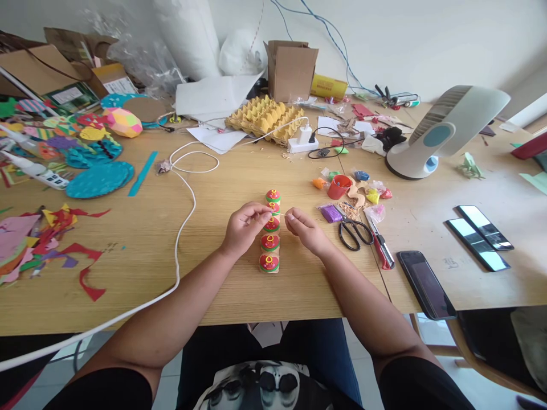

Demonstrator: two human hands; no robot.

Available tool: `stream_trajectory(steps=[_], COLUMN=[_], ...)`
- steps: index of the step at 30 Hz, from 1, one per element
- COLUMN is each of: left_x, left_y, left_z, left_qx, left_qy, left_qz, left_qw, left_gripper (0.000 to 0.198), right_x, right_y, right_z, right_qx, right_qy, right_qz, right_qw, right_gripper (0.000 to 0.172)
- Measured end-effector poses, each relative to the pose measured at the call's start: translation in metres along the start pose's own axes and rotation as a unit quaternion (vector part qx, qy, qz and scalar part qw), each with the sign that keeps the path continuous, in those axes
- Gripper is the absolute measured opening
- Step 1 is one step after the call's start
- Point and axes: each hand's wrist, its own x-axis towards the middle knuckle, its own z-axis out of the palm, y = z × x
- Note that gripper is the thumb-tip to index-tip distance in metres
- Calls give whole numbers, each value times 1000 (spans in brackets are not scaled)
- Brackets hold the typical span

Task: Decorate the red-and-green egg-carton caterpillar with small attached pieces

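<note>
My left hand (pixel 244 229) and my right hand (pixel 308 229) are raised over the middle of the table, fingertips pinched. Between them runs a thin pale strand (pixel 280 214), one end in each pinch; whether it is thread or a thin roll of clay I cannot tell. Below it stands a straight row of several small decorated pieces, the nearest one (pixel 269 263) with a red top, a green band, a yellow loop and a tan base. My left fingertips partly cover one piece of the row.
To the right lie black-handled scissors (pixel 355 232), a red utility knife (pixel 382 245), a purple clay packet (pixel 331 213), a red cup (pixel 339 187) and phones (pixel 426 283). A white fan (pixel 440 131) stands behind. At left are a white cable (pixel 188 222) and paper scraps (pixel 51 228).
</note>
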Motion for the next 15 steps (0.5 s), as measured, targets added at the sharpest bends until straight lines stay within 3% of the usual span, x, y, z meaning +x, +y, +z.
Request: stream_trajectory(steps=[9,15], left_x=[2,1], left_y=[-3,-2], left_z=[-1,0], left_qx=[2,26], left_qy=[9,30], left_qz=[-23,-5], left_qw=[1000,999], left_gripper=[22,18], right_x=[0,0], right_y=[1,1], right_z=[-2,-1], right_qx=[-57,-87], right_qy=[4,6], right_qz=[-14,-40], right_qw=[998,995], right_gripper=[43,39])
